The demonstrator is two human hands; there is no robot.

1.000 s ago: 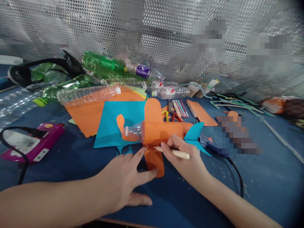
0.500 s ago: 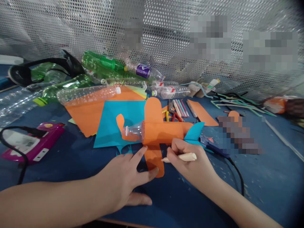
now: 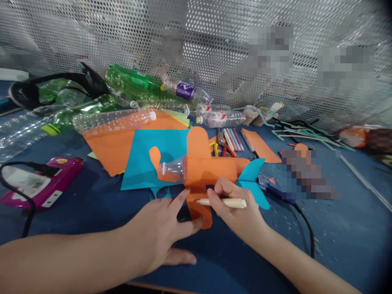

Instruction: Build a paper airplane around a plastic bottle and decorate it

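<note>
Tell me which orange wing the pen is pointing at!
The near wing: the pen in the right hand points at it, and the left hand touches it. The far wing has no hand touching it.

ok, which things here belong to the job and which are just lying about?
In use:
bottle model plane, left hand on its near orange wing
cream marker in right hand

Apparently lying about:
purple device
green bottles
white-capped clear bottle
</note>
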